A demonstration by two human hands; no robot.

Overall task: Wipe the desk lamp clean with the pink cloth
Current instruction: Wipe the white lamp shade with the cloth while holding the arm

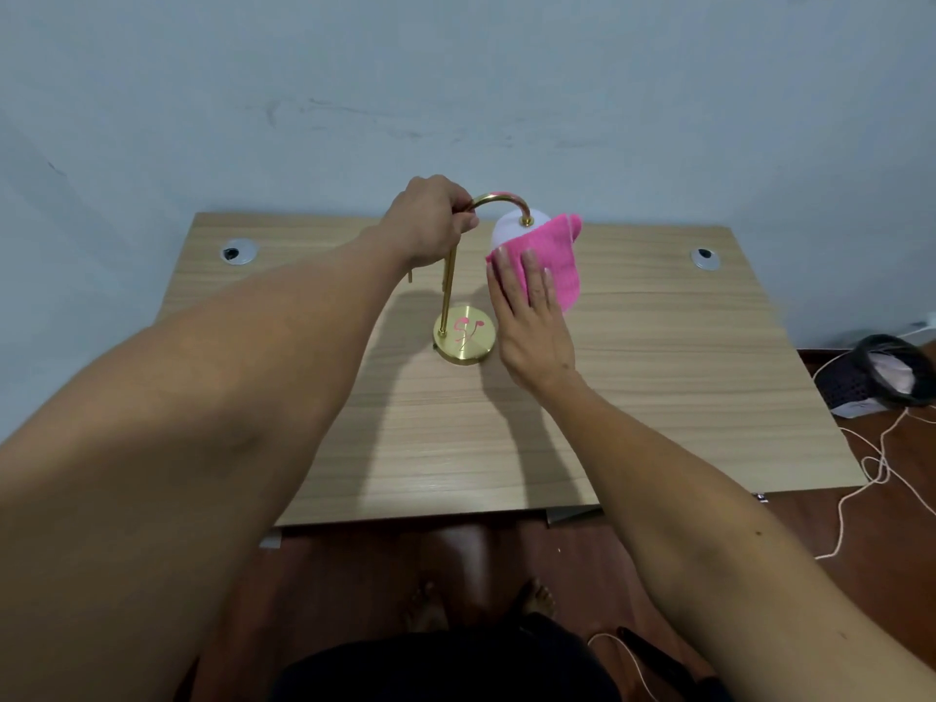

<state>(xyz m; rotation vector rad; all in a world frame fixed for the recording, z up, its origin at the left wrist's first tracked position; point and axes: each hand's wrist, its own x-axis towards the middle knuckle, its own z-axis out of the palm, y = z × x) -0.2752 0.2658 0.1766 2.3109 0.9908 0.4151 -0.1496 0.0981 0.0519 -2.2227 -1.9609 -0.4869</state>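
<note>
Pink cloth (554, 263) under flat right fingers (529, 276); left fingers (458, 215) grip lamp (448, 291).

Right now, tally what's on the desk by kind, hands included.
Lamp: 1
Pink cloth: 1
Cable holes in the desk: 2, one at, one at
Hands: 2, left hand closed on the lamp neck, right hand flat on the cloth against the shade
Total: 6

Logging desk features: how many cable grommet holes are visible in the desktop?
2: the left grommet near the back left corner, the right grommet near the back right corner. The arms may hide others.
</note>
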